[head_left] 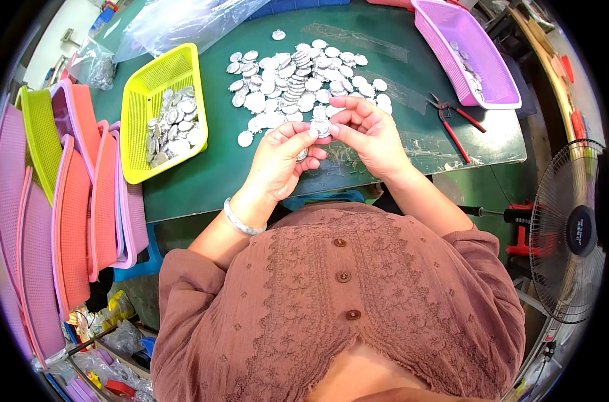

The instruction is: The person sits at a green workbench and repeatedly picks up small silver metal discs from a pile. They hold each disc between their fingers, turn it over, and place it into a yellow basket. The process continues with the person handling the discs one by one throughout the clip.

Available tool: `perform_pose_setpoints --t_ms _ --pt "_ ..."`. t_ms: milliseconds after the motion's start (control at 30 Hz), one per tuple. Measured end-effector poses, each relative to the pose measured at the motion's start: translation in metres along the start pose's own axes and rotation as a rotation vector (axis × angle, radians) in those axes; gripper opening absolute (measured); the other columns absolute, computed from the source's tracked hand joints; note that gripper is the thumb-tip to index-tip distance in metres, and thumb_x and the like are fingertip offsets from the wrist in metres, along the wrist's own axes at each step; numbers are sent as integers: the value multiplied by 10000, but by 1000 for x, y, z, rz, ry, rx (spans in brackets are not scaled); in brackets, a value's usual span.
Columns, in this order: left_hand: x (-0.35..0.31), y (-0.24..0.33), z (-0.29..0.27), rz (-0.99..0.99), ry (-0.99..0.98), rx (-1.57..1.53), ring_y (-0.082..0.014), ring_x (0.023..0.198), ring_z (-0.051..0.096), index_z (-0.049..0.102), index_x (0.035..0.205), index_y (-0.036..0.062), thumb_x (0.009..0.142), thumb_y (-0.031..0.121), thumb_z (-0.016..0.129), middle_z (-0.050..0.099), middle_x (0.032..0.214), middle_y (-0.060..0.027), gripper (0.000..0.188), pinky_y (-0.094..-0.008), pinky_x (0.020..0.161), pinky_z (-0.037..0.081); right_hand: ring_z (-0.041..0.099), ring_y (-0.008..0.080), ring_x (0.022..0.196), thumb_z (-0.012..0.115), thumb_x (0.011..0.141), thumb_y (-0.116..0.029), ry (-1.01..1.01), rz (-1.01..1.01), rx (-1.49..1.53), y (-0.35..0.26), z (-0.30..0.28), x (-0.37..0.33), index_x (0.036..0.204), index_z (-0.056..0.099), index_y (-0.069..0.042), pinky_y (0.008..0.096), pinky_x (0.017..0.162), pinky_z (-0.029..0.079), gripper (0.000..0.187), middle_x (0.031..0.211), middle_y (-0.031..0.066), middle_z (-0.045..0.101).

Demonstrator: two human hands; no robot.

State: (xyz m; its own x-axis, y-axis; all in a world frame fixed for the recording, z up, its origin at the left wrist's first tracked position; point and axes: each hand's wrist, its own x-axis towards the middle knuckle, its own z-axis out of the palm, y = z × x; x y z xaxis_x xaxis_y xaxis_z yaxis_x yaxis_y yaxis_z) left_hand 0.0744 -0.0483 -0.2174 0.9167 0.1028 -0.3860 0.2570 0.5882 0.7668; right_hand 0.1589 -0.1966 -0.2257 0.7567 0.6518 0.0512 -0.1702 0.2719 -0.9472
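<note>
Between both hands, just above the table's near edge, is a round silver medallion [321, 127]. My left hand [282, 151] pinches its left side between thumb and fingers. A second silver disc [302, 155] shows within the curled fingers of that hand. My right hand [368, 134] has thumb and forefinger closed on the medallion's right side, its other fingers bent. Right beyond my hands, a pile of similar silver medallions [294, 77] spreads over the green table [204, 181]; some stand stacked in overlapping rows.
A yellow-green basket [131, 161] holding silver medallions stands at left, a purple basket [498, 84] with a few at far right. Red-handled pliers [451, 127] lie right of my hands. Stacked baskets [73, 221] crowd the left edge; a fan [565, 231] stands at right. Clear plastic [184, 23] lies at the back.
</note>
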Motion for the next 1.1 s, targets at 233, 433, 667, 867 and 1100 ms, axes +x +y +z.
perform_pose_setpoints --t_ms 233,433,667,867,1100 --pt "-1 -4 3 189 51 89 -131 734 589 512 1093 12 861 126 522 596 933 -96 259 -249 640 497 563 94 756 600 761 17 95 -153 -198 7 5 2 1101 489 15 229 718 458 357 798 36 597" --pt "0 -7 2 122 -34 -26 -179 776 605 503 1099 -24 893 162 463 598 965 -127 280 -266 692 510 601 133 789 594 759 22 21 -489 -559 6 10 0 1089 523 -14 255 697 483 340 862 72 620" --pt "2 1 -13 23 -116 -255 -230 805 618 490 1089 -66 900 161 404 593 971 -199 308 -272 678 537 533 299 867 636 682 -66 95 -499 -1125 6 -30 14 1056 545 -38 368 757 430 386 888 109 600" --pt "1 1 -15 -10 -109 -285 -230 804 619 481 1112 -67 900 159 400 592 970 -199 320 -271 681 537 523 294 860 650 675 -97 39 -481 -1337 13 -33 13 1058 558 -54 372 761 421 396 889 107 598" --pt "1 -4 -11 -9 -37 -122 -225 796 608 495 1085 -44 881 160 474 593 932 -155 289 -300 696 522 554 142 833 614 761 -62 -80 -95 -496 5 -15 9 1129 510 -34 278 736 441 384 883 53 610"
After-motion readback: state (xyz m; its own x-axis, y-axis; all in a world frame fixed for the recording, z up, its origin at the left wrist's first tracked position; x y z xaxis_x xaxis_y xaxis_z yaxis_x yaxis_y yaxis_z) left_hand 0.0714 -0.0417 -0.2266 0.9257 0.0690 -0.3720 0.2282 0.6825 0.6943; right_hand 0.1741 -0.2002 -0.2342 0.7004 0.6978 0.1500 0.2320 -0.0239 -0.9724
